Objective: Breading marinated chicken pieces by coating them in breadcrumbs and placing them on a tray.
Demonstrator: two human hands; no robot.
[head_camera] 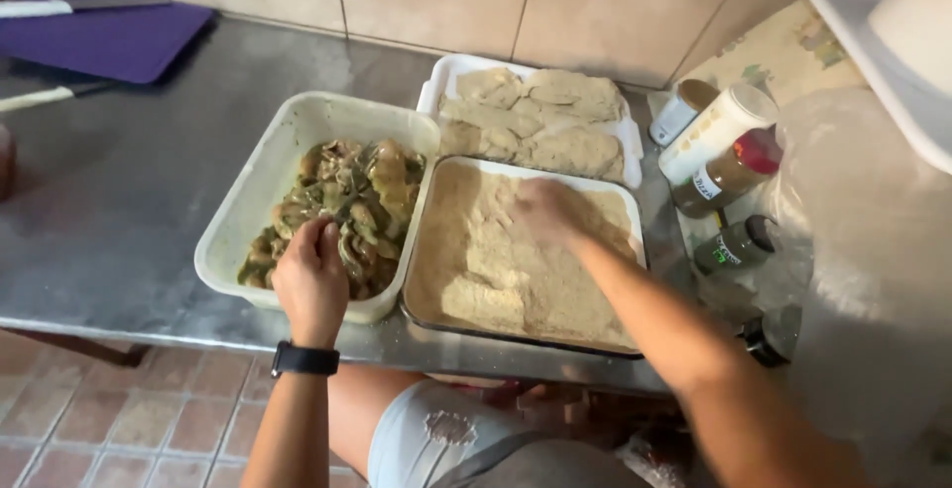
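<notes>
Two hands work at once over the grey steel desk (129, 200). The left hand (311, 275), a black band at its wrist, reaches into the white rectangular plastic tub (260, 166) near the desk's front edge, its fingers curled together and pinching a piece of the dark green marinated meat (347, 200) heaped there. The right hand (547, 212) lies palm down, fingers spread flat, on the pale crumbs filling the shallow rectangular tray (521, 260) just beside the tub; whether a piece sits under the palm cannot be told.

To my eye the coating goes best with the wet hand kept to the tub and the dry one to the crumbs, pressing evenly so the crumbs stick. Both forearms slope in from the front edge, the right crossing the tray's near right corner.

Behind the crumb tray, towards the tiled wall, a white tray of breaded pieces (535, 116) waits. Several spice jars (719, 151) lie at the right end; a purple cutting board (109, 37) sits at the far left corner.
</notes>
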